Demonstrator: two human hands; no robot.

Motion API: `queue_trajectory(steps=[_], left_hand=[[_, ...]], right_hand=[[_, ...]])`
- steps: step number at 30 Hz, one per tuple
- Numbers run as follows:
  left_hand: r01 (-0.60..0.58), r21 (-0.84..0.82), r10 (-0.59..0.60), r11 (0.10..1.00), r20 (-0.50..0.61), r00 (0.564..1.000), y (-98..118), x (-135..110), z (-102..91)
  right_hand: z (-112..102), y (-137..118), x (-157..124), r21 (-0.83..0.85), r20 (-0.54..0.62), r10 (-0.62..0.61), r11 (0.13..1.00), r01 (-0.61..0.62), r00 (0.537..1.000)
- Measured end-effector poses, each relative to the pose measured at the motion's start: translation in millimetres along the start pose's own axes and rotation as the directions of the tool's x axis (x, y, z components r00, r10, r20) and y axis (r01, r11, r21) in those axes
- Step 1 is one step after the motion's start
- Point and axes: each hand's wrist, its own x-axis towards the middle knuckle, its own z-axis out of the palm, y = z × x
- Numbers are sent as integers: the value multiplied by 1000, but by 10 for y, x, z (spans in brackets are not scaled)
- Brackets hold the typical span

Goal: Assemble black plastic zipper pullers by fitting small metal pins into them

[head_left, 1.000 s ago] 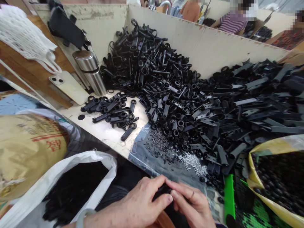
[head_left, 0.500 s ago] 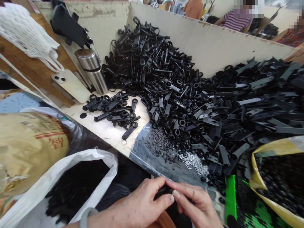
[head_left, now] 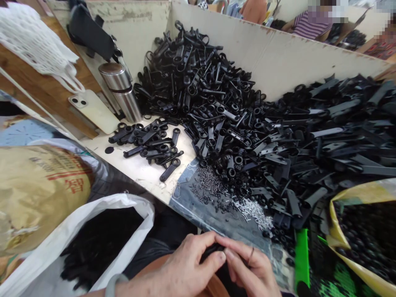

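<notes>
At the bottom centre my left hand point(head_left: 188, 262) and my right hand point(head_left: 252, 266) meet fingertip to fingertip. Both are closed around a small black plastic part point(head_left: 213, 250), mostly hidden by the fingers. Just beyond them, a dark cloth point(head_left: 198, 214) on the table edge carries a heap of tiny dark pieces point(head_left: 210, 185) and a heap of silver pins point(head_left: 255, 212). Black plastic parts with a ring at one end point(head_left: 171, 169) lie in a small group on the pale tabletop to the left.
A large pile of black ringed parts point(head_left: 198, 78) fills the back, with flat black pieces point(head_left: 328, 132) at right. Around me are a steel flask point(head_left: 122, 93), a phone point(head_left: 93, 111), an open white sack point(head_left: 136, 202), a yellow bag point(head_left: 335, 222) and a green plastic edge point(head_left: 302, 260).
My right hand has turned slightly, its fingers shifting around the black part. My left hand stays nearly where it was, and the piles look the same.
</notes>
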Motion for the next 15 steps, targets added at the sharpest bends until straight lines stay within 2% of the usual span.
queue_trajectory(steps=[3,6,10,13,15], left_hand=[[93,80,-90,992,-43,995,7,-28,19],[97,75,-95,992,-31,995,11,-50,16],[94,80,-96,992,21,995,-11,-68,-1],[47,58,-45,997,-41,998,-95,-37,8],[-17,-15,15,1000,-93,996,-180,12,13]], right_hand=[[31,16,-1,74,-55,2,997,2,998],[49,64,15,148,-118,26,989,-9,993],[139,122,53,158,-172,3,987,24,985],[249,75,121,187,-199,-14,981,52,980],[290,3,196,218,-218,-31,973,80,975]])
